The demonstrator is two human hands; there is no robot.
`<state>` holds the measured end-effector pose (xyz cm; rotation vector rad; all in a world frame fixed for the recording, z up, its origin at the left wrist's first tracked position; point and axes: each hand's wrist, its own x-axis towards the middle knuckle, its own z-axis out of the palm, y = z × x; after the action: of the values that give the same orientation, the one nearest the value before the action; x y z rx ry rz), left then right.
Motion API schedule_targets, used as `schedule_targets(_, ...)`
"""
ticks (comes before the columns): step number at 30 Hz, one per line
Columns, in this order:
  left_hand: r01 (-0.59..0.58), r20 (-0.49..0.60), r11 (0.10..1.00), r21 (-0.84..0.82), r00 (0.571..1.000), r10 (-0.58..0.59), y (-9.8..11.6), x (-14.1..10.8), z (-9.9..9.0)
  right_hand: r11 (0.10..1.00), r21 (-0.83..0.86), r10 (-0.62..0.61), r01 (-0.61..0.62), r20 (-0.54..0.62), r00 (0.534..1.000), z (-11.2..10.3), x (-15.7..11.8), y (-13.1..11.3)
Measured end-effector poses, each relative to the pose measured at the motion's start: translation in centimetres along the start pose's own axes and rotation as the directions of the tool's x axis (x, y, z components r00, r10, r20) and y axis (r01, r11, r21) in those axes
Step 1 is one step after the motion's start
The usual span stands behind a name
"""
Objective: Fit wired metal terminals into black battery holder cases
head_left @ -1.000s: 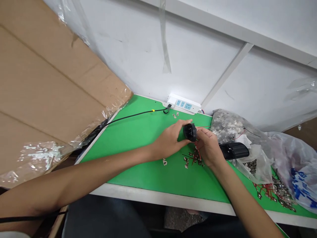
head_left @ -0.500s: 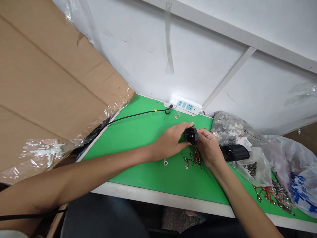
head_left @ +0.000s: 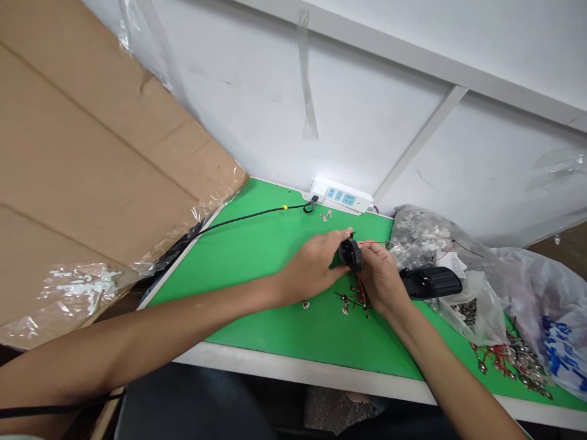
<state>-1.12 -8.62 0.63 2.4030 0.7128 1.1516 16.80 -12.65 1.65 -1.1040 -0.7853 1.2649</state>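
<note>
A black plastic housing (head_left: 350, 254) is held above the green tabletop (head_left: 257, 244). My left hand (head_left: 316, 263) grips it from the left, thumb below and fingers on top. At its right side my right hand (head_left: 381, 272) has its fingers pinched together by red wires; what exactly lies between the fingertips is too small to tell. Just under the hands is a small pile of red and black wires with metal contacts (head_left: 358, 300). Beside my right wrist rests a second black housing (head_left: 433, 283).
Against the wall sits a white power strip (head_left: 343, 195) with a black cable (head_left: 247, 216). Plastic bags of metal parts (head_left: 424, 235) and loose wired contacts (head_left: 513, 363) are at the right. A large cardboard box (head_left: 101, 153) stands left.
The held black housing has tilted and turned slightly, and my right fingers have moved in closer to it. The whole view has shifted a little.
</note>
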Motion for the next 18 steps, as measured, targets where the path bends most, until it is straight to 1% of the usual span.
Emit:
schedule_targets(4, -0.006, -0.025, 1.0, 0.023, 1.0, 0.007, -0.2, -0.2, 0.2, 1.0, 0.022, -0.004, 0.004, 0.004, 1.0, 0.3, -0.2, 0.1)
schedule_targets(7, -0.027, -0.029, 1.0, 0.003, 0.999, 0.027, -0.4, 0.0, 0.2, 1.0, -0.009, 0.0, 0.0, 0.03, 1.0, 0.2, -0.2, -0.7)
schedule_targets(10, -0.057, -0.05, 0.998, -0.041, 0.997, 0.055, -0.5, 0.3, 0.2, 0.988, -0.151, -0.031, 0.037, 0.042, 0.999, -0.1, -0.3, -1.9)
schedule_targets(13, -0.063, -0.088, 0.996, -0.063, 0.995, 0.057, -0.7, 0.5, 0.3, 0.94, -0.322, -0.106, 0.116, 0.05, 0.993, -0.2, -0.2, -2.8)
schedule_targets(15, -0.033, -0.104, 0.996, -0.077, 0.994, 0.025, -0.7, 0.6, 0.2, 0.899, -0.407, -0.147, 0.161, 0.064, 0.987, -0.3, -0.1, -2.9)
schedule_targets(18, 0.024, -0.105, 0.992, -0.12, 0.994, -0.037, -0.5, 0.6, 0.0, 0.815, -0.53, -0.26, 0.234, 0.027, 0.965, -0.6, 0.3, -2.6)
